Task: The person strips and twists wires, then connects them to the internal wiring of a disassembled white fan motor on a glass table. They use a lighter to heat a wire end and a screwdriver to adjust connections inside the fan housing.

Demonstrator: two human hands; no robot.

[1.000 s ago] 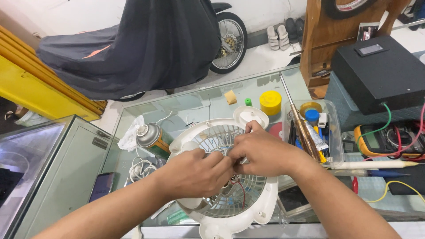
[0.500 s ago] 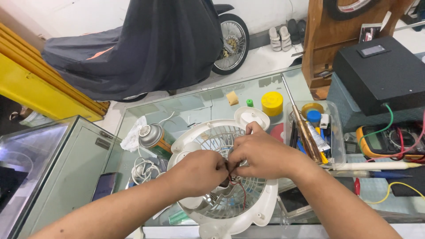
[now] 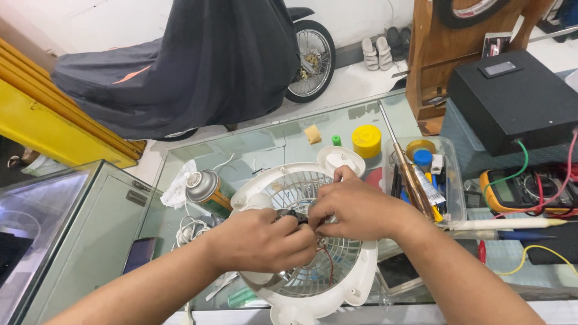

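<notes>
1. The white fan housing (image 3: pixel 313 283) lies flat on the glass counter (image 3: pixel 271 141), grille up, and all the work is done at its centre; it is best kept flat there so the hub does not shift.
2. The left hand (image 3: pixel 259 241) is closed over the middle of the fan housing, its fingers curled together round a small dark part (image 3: pixel 290 214) at the hub. Whether that part is truly pinched or only steadied cannot be told, since the fingers cover most of it.
3. The right hand (image 3: pixel 355 207) is laid across the fan housing from the far side, its fingertips drawn together and touching the same dark part beside the left fingers.
4. A thin red wire (image 3: pixel 328 265) is seen looping over the grille just below both hands; it should be kept slack and clear of the grille slots, as a tug could probably pull it loose.
5. The grip is judged best kept light and close to the hub, with the wrists rested on the rim of the fan housing.
6. The spray can (image 3: pixel 208 191), just left of the fan housing, and the clear plastic tray (image 3: pixel 453 198) of tools, just right of it, are near enough to be knocked by an elbow.
</notes>
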